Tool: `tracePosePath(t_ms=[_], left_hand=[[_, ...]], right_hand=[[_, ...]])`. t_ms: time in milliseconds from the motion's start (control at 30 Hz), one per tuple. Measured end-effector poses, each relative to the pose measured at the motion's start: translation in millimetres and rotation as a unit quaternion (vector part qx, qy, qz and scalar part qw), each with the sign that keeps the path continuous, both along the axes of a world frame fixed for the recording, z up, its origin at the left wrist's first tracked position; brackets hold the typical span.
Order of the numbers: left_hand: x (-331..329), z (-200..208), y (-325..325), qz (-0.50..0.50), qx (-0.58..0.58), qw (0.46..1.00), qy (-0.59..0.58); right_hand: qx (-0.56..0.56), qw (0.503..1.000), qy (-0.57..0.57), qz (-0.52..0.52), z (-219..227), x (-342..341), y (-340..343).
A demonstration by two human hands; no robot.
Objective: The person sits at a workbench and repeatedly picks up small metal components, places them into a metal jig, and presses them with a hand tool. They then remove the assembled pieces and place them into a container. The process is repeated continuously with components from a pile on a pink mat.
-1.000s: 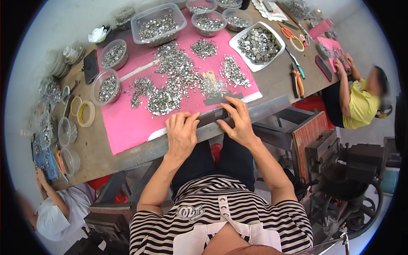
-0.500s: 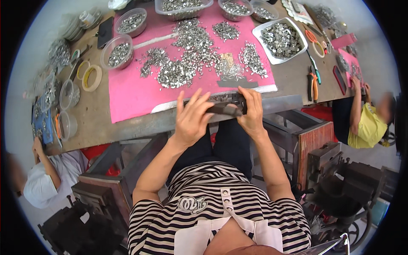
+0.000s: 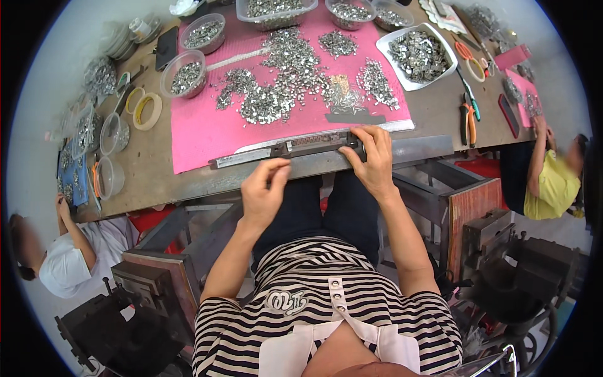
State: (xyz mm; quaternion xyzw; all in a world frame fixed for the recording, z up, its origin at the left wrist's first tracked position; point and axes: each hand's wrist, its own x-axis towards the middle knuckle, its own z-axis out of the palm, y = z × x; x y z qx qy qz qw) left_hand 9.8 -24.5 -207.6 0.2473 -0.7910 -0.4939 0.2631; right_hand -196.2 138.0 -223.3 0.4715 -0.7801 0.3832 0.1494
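A long, narrow metal fixture [image 3: 276, 151] lies along the front edge of the bench, with a row of small pieces in the slot of its raised middle block. My right hand [image 3: 375, 160] grips the right end of this fixture, fingers over the top and thumb on the near side. Just below the fixture's left half is my left hand [image 3: 264, 191], apart from it, fingers curled in and thumb drawn up to them. Whether anything small is between those fingertips is hidden. Beyond the fixture, piles of small silvery metal pieces [image 3: 270, 103] cover a pink mat [image 3: 198, 135].
Clear tubs [image 3: 205, 68] of metal pieces and a white tray [image 3: 382, 45] stand around the mat. Tape rolls [image 3: 158, 113] lie left, orange-handled pliers [image 3: 472, 129] right. A dark flat strip [image 3: 355, 118] rests on the mat. Two co-workers sit at either side.
The dark bar part tilted up between my hands is down, and the fixture's slot row now shows. My left hand has moved down and left, fingers curling; my right hand stays at the right end.
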Motion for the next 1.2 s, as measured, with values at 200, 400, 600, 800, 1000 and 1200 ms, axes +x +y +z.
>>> tracePosePath(t_ms=[200, 400, 600, 800, 1000, 1200], left_hand=[[-43.5, -6.0, -13.7, 0.008, -0.329, 0.944, 0.03], [-44.1, -15.9, -19.4, -0.009, -0.306, 0.951, 0.029], [-42.0, -15.9, -19.4, -0.007, -0.332, 0.943, 0.026], [-47.4, -13.2, -16.9, -0.011, -0.326, 0.945, 0.03], [-45.2, -16.3, -17.2, -0.006, -0.322, 0.946, 0.023], [-80.1, 19.2, -13.8, -0.049, -0.312, 0.948, 0.043]], right_hand=[[0.02, 0.999, -0.002, 0.028, 21.1, 0.0, -8.0], [0.023, 0.989, -0.08, 0.121, 37.1, -17.5, -24.9], [-0.093, 0.986, -0.132, -0.033, 82.9, -111.3, -14.8], [0.006, 0.979, 0.074, -0.191, 55.8, -177.6, 26.2], [0.074, 0.995, -0.018, 0.068, 37.2, -112.7, -1.9], [0.131, 0.99, 0.012, 0.039, 29.5, -113.7, -0.9]])
